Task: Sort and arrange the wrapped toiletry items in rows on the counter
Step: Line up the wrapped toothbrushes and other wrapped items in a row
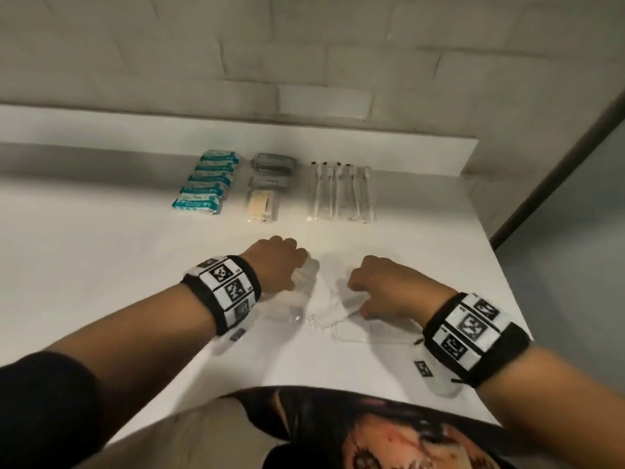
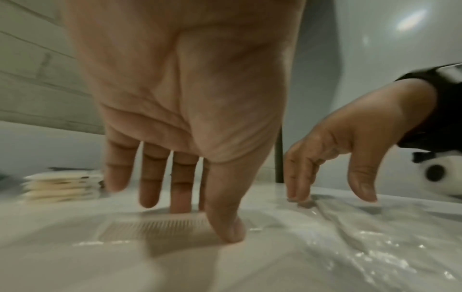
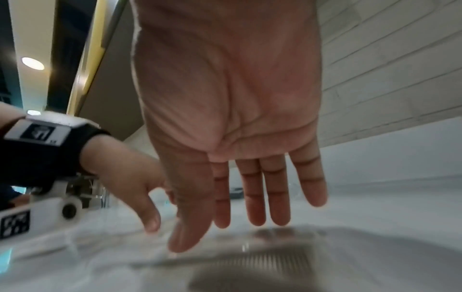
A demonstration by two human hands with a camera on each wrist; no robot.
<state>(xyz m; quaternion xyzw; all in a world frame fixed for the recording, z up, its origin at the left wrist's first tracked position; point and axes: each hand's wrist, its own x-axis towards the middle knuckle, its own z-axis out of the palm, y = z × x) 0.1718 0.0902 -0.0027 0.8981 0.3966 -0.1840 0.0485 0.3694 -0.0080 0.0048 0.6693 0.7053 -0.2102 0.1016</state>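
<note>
Several clear-wrapped white combs lie in a loose pile on the white counter, close to me. My left hand reaches down onto the left packets. In the left wrist view its thumb and straight fingers touch a wrapped comb. My right hand is over the right side of the pile. In the right wrist view its fingers hang straight just above another wrapped comb. Rows stand farther back: teal packets, grey packets with beige ones, and wrapped toothbrushes.
A raised white ledge runs along the tiled wall behind the rows. The counter ends at its right edge, with grey floor beyond. Bare counter stretches to the left of the pile and between the pile and the rows.
</note>
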